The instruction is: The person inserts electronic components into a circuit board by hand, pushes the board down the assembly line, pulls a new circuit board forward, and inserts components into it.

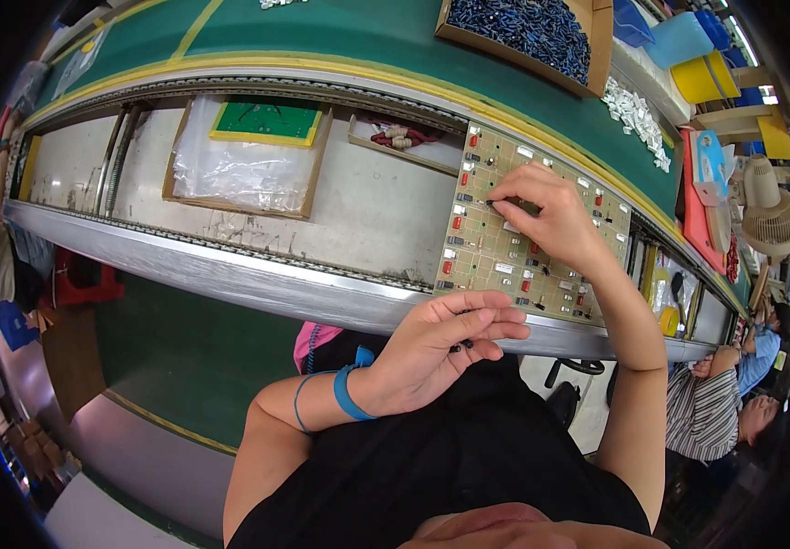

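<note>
A tan circuit board panel (477, 265) lies across the rails in front of me, carrying rows of red, white and black components. My right hand (546, 210) is over its upper left part. Thumb and forefinger pinch a small black component (491, 203) at the board's surface; whether its legs are in the holes cannot be made out. Just off the near edge of the panel, my left hand (440, 343) is turned palm up with curled fingers, cradling a few small black components (461, 346). A blue wrist strap (347, 393) circles the left wrist.
Beyond the rail, a cardboard box (596, 78) of blue cylindrical components and a pile of white parts (637, 119) rest on the green bench (349, 37). Between the rails sits a tray (308, 197) with plastic bags and a green board (267, 121). Another person (710, 412) sits at right.
</note>
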The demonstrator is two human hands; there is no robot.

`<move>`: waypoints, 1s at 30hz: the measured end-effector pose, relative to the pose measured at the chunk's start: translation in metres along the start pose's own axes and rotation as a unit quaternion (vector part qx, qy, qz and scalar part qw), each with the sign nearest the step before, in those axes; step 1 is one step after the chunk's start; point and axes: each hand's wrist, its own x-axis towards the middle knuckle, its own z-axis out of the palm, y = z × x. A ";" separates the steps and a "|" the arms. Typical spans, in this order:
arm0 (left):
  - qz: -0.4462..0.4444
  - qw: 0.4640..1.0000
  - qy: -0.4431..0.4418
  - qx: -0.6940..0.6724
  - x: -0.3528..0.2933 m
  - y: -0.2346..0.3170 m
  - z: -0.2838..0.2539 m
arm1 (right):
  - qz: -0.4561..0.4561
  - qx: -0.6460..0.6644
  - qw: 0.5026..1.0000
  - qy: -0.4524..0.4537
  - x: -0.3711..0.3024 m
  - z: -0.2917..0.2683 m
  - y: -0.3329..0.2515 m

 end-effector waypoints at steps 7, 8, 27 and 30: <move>-0.013 1.000 -0.004 -0.002 -0.002 0.001 0.002 | -0.004 -0.002 1.000 0.002 0.000 0.000 -0.001; -0.005 1.000 -0.004 0.001 -0.002 0.000 0.001 | -0.006 -0.002 1.000 0.000 0.000 0.001 -0.001; 0.035 0.996 0.009 -0.084 0.002 -0.005 0.001 | -0.071 -0.009 0.996 -0.052 -0.034 -0.015 -0.077; 0.042 0.996 -0.003 -0.080 0.002 -0.008 -0.001 | -0.065 -0.031 0.995 -0.065 -0.043 -0.012 -0.084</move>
